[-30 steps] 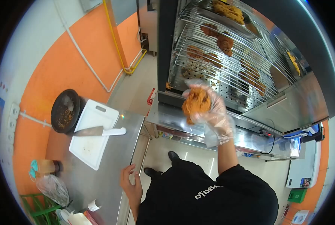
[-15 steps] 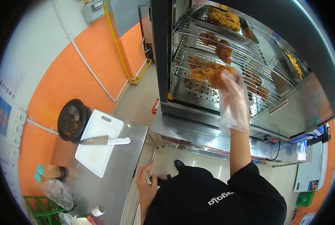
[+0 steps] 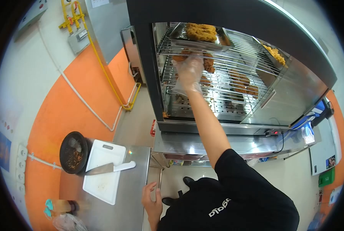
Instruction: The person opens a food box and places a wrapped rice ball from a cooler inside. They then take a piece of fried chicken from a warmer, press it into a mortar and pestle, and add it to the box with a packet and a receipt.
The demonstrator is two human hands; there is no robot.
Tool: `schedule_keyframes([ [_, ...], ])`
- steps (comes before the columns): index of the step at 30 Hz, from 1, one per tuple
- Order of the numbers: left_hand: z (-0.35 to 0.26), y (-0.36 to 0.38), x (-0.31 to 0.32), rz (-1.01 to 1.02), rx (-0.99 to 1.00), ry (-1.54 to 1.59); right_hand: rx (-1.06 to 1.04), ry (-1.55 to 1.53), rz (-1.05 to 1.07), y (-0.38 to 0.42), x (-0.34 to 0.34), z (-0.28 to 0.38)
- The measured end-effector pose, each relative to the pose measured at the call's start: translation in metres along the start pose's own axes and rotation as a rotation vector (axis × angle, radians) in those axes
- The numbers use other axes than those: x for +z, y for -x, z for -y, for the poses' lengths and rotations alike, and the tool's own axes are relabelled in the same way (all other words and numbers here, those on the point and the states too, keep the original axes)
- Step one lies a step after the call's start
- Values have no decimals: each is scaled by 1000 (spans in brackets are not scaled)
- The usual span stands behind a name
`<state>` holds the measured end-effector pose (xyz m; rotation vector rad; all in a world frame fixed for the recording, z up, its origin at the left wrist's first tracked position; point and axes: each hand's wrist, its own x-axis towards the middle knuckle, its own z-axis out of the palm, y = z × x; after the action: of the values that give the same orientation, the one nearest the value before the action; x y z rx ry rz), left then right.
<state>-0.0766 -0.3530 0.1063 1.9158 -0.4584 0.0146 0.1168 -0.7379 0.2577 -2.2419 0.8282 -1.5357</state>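
My right hand (image 3: 190, 73), in a clear plastic glove, reaches into the warming cabinet between its wire shelves. Brown fried chicken (image 3: 208, 62) lies beside it on the rack, and another piece (image 3: 179, 57) shows just past the fingers. Its fingertips are hidden, so I cannot make out whether it grips any chicken. My left hand (image 3: 152, 201) is bare and hangs low by the edge of the steel table, fingers apart, holding nothing.
A metal tray (image 3: 176, 34) of golden fried pieces sits on the upper shelf. More chicken (image 3: 239, 79) lies farther right. On the steel table (image 3: 135, 173) are a white cutting board (image 3: 102, 188), a knife (image 3: 124, 166), a dark stone mortar (image 3: 66, 154) and bottles (image 3: 62, 206).
My right hand has moved left and deeper into the cabinet; the chicken piece it held in front of the shelves is no longer plainly visible in it. The camera view has shifted.
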Motion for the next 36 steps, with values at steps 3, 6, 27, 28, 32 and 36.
schedule_keyframes([
  [3,5,-1,-5,16,39,-40,34,98,231,-3,0,13],
  [6,10,0,-8,27,30,-22,9,146,412,-3,-22,28],
  [27,15,16,-22,-16,-78,38,51,262,467,-45,-89,-61],
  [28,19,19,-24,-24,-86,46,-176,138,521,-44,-89,-78],
  [32,30,30,-33,-49,-107,-19,571,-733,535,-40,-107,-72],
  [36,28,33,-34,-84,-102,-11,474,-864,715,-51,-107,-108],
])
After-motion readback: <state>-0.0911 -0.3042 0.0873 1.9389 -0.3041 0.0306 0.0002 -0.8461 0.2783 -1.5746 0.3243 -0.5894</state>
